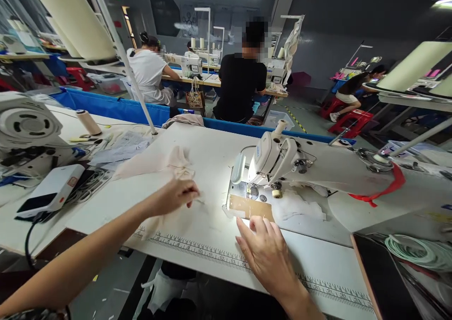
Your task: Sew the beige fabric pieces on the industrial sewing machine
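Resting right hand [270,251], ungripping, near sewing machine [270,157]; curling left hand [178,195], unclear whether gripping, beside unfed fabric [180,162], apparently between seams.

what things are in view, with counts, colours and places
table: one nearby, white, centre
sewing machines: several, white, right, left, background
cloth: at least one piece, cream, left of centre
brown patch: one, brown, beside right machine
thread cones: several, pale yellow, both sides
red strip: one, red, right
green cord: one, pale green, far right
phone-like slab: one, black, near right
white box: one, white, left
people: at least three, white or dark tops, background
left hand: one, bare, by the cloth
right hand: one, bare, near brown patch
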`<action>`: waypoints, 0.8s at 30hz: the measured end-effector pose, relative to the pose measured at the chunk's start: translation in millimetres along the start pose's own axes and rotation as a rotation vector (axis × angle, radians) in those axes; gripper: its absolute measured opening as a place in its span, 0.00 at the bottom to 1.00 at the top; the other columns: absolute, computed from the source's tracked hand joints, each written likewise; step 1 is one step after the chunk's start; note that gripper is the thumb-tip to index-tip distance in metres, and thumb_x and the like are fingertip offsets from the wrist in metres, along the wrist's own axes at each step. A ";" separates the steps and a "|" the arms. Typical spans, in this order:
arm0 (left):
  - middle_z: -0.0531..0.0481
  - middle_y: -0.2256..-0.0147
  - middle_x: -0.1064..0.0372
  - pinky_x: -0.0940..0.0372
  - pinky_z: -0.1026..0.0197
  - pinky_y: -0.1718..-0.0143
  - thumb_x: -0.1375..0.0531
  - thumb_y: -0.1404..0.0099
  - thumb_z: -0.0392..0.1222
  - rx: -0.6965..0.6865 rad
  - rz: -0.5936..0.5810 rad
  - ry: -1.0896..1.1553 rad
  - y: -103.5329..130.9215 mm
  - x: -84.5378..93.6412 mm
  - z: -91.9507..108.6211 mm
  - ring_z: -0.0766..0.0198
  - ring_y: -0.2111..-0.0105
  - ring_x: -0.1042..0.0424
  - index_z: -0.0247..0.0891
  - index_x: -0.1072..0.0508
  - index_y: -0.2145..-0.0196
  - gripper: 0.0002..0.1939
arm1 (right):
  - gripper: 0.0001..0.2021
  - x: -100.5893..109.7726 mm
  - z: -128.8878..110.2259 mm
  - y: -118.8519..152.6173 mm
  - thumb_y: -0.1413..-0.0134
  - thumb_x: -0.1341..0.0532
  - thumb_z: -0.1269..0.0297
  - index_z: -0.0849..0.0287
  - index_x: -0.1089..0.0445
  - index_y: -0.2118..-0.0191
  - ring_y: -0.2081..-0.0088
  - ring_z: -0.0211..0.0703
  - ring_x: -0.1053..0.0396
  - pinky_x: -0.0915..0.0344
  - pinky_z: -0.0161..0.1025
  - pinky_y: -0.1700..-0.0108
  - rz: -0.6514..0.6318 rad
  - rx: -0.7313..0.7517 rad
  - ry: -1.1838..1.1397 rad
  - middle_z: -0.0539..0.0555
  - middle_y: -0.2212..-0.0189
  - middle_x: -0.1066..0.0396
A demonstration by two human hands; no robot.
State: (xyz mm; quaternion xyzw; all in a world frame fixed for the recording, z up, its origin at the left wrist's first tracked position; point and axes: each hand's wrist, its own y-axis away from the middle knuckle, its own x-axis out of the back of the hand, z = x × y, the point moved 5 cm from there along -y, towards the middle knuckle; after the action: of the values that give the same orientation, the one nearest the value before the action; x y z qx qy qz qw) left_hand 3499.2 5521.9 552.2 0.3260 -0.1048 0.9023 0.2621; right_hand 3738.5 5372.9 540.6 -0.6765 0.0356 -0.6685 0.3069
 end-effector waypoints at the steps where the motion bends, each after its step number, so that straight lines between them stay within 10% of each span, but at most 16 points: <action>1: 0.53 0.76 0.30 0.46 0.64 0.75 0.47 0.34 0.54 0.018 -0.064 -0.012 -3.3 -12.6 -2.0 0.67 0.79 0.38 0.39 0.28 0.67 0.17 | 0.19 -1.9 2.5 -3.2 0.28 0.51 0.59 0.58 0.30 0.44 0.63 0.47 0.39 0.45 0.43 0.59 -0.015 -0.001 0.013 0.56 0.63 0.35; 8: 0.51 0.77 0.29 0.45 0.64 0.72 0.44 0.39 0.48 -0.083 0.035 -0.132 -45.6 -17.8 25.9 0.65 0.75 0.35 0.38 0.28 0.74 0.13 | 0.17 -11.7 18.9 -23.8 0.32 0.46 0.60 0.60 0.29 0.45 0.63 0.48 0.41 0.48 0.43 0.60 -0.071 -0.024 0.100 0.56 0.65 0.35; 14: 0.53 0.77 0.29 0.44 0.65 0.72 0.43 0.40 0.38 -0.153 -0.165 0.052 -58.6 -76.2 81.2 0.67 0.76 0.34 0.37 0.32 0.75 0.07 | 0.14 -12.1 20.3 -24.5 0.31 0.48 0.61 0.60 0.27 0.53 0.65 0.46 0.43 0.50 0.42 0.62 -0.038 -0.053 0.075 0.55 0.67 0.37; 24: 0.54 0.74 0.29 0.42 0.63 0.70 0.44 0.43 0.39 -0.072 -0.181 -0.057 -82.6 -99.3 69.8 0.64 0.72 0.31 0.39 0.33 0.75 0.05 | 0.16 -11.8 21.1 -23.1 0.32 0.48 0.64 0.61 0.29 0.46 0.65 0.46 0.43 0.49 0.42 0.62 -0.001 -0.067 0.034 0.55 0.66 0.36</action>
State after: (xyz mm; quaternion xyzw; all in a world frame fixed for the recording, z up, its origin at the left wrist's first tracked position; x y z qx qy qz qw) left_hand 3645.7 5526.1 543.3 0.3503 -0.1146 0.8609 0.3509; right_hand 3748.4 5404.8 542.6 -0.6748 0.0629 -0.6785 0.2833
